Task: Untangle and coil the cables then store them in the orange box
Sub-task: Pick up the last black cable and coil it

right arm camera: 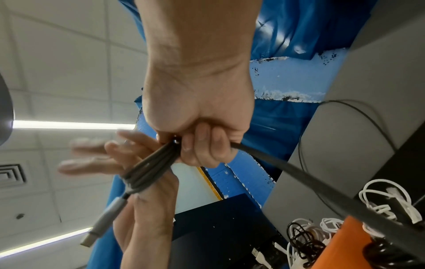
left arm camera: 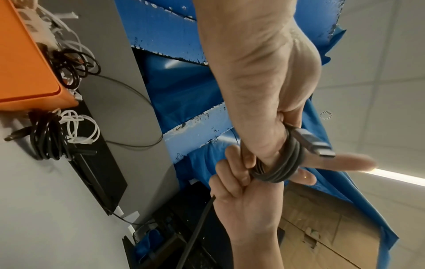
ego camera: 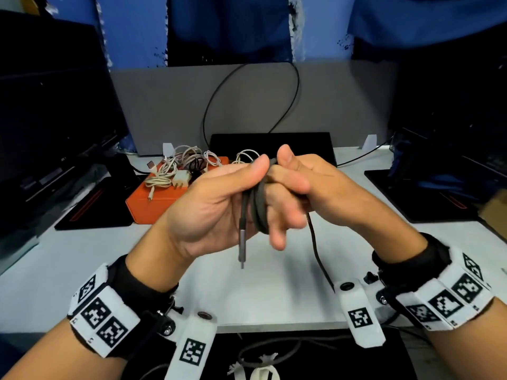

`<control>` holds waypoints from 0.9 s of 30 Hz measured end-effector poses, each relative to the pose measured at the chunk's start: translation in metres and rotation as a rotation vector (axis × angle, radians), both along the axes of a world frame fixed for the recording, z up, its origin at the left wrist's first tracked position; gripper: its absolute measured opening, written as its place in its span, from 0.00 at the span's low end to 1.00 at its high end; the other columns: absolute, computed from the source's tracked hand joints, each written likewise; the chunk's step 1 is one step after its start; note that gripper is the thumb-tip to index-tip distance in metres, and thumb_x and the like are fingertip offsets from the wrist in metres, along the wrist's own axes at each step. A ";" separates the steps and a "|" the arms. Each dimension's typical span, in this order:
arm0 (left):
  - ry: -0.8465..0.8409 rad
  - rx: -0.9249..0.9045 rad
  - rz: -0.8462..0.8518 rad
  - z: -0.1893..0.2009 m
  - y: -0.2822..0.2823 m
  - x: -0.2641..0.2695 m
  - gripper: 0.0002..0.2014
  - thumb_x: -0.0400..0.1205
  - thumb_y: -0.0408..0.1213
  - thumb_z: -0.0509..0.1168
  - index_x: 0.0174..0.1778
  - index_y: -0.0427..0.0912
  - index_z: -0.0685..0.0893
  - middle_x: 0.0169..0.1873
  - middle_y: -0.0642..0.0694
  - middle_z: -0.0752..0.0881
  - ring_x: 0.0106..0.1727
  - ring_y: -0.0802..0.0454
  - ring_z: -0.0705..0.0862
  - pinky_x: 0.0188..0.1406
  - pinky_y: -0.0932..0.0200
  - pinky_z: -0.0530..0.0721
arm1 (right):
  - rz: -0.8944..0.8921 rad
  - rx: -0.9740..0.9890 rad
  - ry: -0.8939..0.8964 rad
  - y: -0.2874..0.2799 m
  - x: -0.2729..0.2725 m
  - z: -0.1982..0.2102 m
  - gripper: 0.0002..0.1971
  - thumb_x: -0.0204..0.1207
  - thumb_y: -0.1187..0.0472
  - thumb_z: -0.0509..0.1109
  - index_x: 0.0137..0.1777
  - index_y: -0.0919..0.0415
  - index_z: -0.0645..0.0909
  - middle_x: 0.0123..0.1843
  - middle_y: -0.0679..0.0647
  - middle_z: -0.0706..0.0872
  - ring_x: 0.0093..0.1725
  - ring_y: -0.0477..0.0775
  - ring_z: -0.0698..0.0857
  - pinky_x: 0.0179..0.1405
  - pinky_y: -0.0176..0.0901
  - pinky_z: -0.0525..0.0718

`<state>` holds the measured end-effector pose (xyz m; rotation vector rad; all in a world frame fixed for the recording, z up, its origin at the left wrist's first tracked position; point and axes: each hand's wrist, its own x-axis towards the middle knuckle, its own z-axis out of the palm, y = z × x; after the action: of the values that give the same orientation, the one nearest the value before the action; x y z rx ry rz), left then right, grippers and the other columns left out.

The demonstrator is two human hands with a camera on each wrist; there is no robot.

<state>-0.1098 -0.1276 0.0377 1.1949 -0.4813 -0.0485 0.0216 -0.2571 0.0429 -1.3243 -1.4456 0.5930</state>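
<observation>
A dark grey cable [ego camera: 258,212] is wound in several loops round the fingers of my left hand [ego camera: 214,204], which is held palm up above the white desk. The left thumb presses the loops at the top. Its metal plug [ego camera: 242,242] hangs down from the palm. My right hand [ego camera: 299,176] grips the same cable right beside the loops, and the loose tail [ego camera: 315,242] drops from it toward the desk edge. The left wrist view shows the loops [left arm camera: 276,167] and plug [left arm camera: 315,143]; the right wrist view shows the fist [right arm camera: 200,112] on the strand [right arm camera: 322,187]. The orange box [ego camera: 153,207] sits behind, left.
Several coiled white and black cables [ego camera: 175,171] lie on the orange box. A black bundle [left arm camera: 46,138] lies beside it. A black slab [ego camera: 271,144] and a grey partition [ego camera: 343,105] stand behind. Dark monitors flank both sides. A black mat [ego camera: 93,207] lies left.
</observation>
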 end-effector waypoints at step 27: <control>-0.032 0.675 0.465 0.017 0.017 -0.011 0.27 0.92 0.52 0.50 0.58 0.36 0.88 0.22 0.51 0.73 0.21 0.45 0.65 0.32 0.50 0.77 | -0.334 0.225 -0.304 -0.015 0.006 0.019 0.12 0.85 0.52 0.71 0.47 0.61 0.82 0.34 0.50 0.83 0.34 0.52 0.78 0.37 0.49 0.78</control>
<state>-0.1205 -0.1108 0.0547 1.9490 -0.2008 0.2243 0.0274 -0.2722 0.0623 -1.4746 -1.4378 0.0079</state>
